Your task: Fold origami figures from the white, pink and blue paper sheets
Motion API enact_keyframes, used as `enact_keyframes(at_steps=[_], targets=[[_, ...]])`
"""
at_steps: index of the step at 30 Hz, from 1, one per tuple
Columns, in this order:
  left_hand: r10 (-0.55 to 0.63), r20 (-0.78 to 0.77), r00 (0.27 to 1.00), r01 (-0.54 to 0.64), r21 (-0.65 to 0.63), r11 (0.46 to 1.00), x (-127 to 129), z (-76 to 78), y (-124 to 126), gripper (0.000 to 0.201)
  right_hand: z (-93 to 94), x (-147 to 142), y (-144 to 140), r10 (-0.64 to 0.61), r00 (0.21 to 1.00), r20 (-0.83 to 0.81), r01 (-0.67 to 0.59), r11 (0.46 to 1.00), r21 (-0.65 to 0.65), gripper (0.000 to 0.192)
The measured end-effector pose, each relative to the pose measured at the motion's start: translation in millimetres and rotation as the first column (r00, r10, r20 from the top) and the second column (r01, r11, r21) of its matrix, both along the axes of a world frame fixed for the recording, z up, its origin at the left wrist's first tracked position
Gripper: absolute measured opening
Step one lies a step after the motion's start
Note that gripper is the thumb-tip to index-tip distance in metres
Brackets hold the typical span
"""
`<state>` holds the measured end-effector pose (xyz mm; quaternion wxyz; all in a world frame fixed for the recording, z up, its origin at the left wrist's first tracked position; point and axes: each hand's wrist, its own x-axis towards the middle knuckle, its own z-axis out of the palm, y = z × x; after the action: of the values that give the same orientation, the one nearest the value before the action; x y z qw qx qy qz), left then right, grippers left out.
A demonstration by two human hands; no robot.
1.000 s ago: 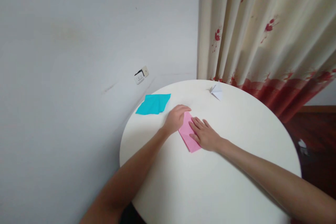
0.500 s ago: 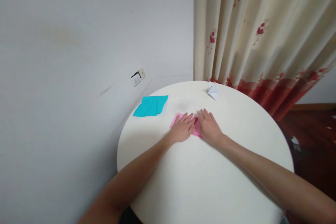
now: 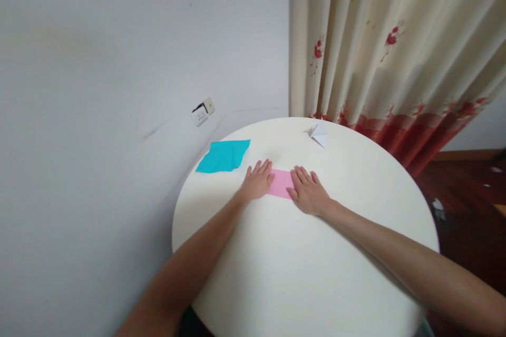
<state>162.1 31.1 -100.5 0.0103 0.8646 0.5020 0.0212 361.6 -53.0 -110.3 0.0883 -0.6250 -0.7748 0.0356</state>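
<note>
A folded pink paper (image 3: 281,183) lies flat on the round white table (image 3: 308,268). My left hand (image 3: 256,181) presses flat on its left end, fingers spread. My right hand (image 3: 309,190) lies flat on its right end, fingers apart. Only the middle strip of the pink paper shows between the two hands; both ends are hidden under them.
A teal sheet of paper (image 3: 223,155) lies at the table's far left edge. A small white folded paper (image 3: 319,134) sits at the far edge near the cream curtain with red flowers (image 3: 395,47). A wall socket (image 3: 201,112) is on the grey wall.
The pink paper has turned from slanting to lying crosswise. My hands have slid apart from its middle to its two ends.
</note>
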Motion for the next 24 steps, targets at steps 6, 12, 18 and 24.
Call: enact_keyframes(at_steps=[6,12,18,24], targets=[[-0.009,-0.028,1.000,0.014,0.179,0.984,10,7.2,-21,0.051,4.5,19,14,0.214,0.977,-0.004,-0.214,0.977,0.000,0.070],[-0.256,0.029,0.966,0.254,0.052,0.966,31,0.4,-39,0.055,11.4,32,22,0.317,0.947,-0.045,-0.317,0.948,0.011,0.071],[-0.253,0.056,0.966,0.253,0.012,0.967,28,-0.3,-37,0.057,8.2,30,20,0.255,0.967,-0.024,-0.255,0.967,0.019,0.068],[-0.269,0.056,0.961,0.270,0.000,0.963,29,2.4,-39,0.061,2.3,35,22,0.191,0.982,0.009,-0.191,0.982,0.016,0.072]])
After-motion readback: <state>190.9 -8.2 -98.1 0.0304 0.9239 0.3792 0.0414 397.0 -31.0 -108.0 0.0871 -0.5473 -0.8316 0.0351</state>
